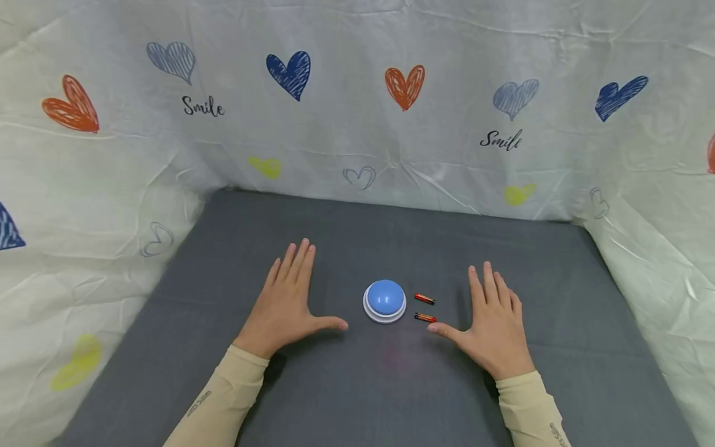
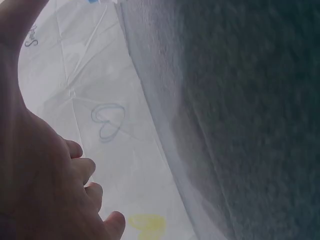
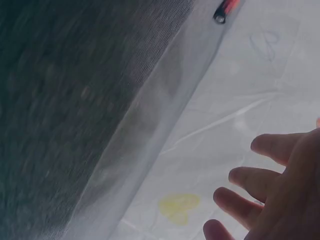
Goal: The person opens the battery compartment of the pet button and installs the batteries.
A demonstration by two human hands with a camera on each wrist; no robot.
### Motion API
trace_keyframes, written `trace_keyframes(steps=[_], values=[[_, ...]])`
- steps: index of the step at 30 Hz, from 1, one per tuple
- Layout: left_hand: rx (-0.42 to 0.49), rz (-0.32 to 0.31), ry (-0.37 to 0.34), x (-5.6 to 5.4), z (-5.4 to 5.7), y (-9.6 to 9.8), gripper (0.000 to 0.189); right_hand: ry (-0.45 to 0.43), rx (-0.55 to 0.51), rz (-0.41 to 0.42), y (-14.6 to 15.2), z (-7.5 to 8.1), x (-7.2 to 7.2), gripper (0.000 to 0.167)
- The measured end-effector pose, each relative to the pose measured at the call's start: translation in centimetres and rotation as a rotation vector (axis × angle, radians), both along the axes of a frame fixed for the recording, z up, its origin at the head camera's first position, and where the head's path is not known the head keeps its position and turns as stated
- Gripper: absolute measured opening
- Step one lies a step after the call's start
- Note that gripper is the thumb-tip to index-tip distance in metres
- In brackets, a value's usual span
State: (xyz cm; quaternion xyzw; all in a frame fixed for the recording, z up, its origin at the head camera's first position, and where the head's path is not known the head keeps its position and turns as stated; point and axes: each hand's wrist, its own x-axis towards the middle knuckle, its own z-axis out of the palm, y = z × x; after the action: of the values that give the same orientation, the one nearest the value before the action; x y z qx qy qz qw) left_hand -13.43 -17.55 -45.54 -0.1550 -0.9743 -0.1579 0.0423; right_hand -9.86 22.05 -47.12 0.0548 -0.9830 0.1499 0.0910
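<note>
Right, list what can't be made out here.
Head: lettering on red-black cylindrical batteries; too small.
Head: underside of blue-domed, round white button; hidden against grey cloth.
Left wrist: blue patch's identity; top edge cuts it.
Right wrist: which battery shows; top edge cuts it.

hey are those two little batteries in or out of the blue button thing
Out. The farther battery and nearer battery both lie on the gray surface, right of the blue button and apart from it.

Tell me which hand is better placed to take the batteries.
Probably the right hand: empty, its thumb close to the nearer battery, with the farther battery just beyond. The left hand, also empty, is across the blue-domed button from them.
</note>
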Motion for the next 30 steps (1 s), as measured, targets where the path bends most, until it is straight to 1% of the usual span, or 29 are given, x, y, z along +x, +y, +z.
trace_keyframes(steps=[6,12,17,22,26,30], values=[[-0.003,-0.043,0.011,0.2,0.0,0.9,0.158,-0.012,0.020,0.049,-1.8,0.2,-0.4,0.140],[-0.015,-0.088,0.007,0.5,-0.6,2.4,0.160,-0.007,0.048,0.121,-4.2,0.5,-0.9,0.138],[-0.024,-0.148,-0.005,0.6,-1.2,3.7,0.157,0.036,0.063,0.217,-6.5,0.5,-1.1,0.128],[-0.051,-0.218,-0.015,0.7,-1.2,5.1,0.159,0.035,0.065,0.296,-8.1,0.3,-1.3,0.119],[-0.044,-0.265,-0.024,0.7,-1.2,6.2,0.158,0.019,0.048,0.338,-8.6,0.4,-1.8,0.112],[-0.023,-0.286,-0.069,0.7,-1.1,6.9,0.151,-0.003,0.054,0.355,-8.7,0.5,-2.2,0.105]])
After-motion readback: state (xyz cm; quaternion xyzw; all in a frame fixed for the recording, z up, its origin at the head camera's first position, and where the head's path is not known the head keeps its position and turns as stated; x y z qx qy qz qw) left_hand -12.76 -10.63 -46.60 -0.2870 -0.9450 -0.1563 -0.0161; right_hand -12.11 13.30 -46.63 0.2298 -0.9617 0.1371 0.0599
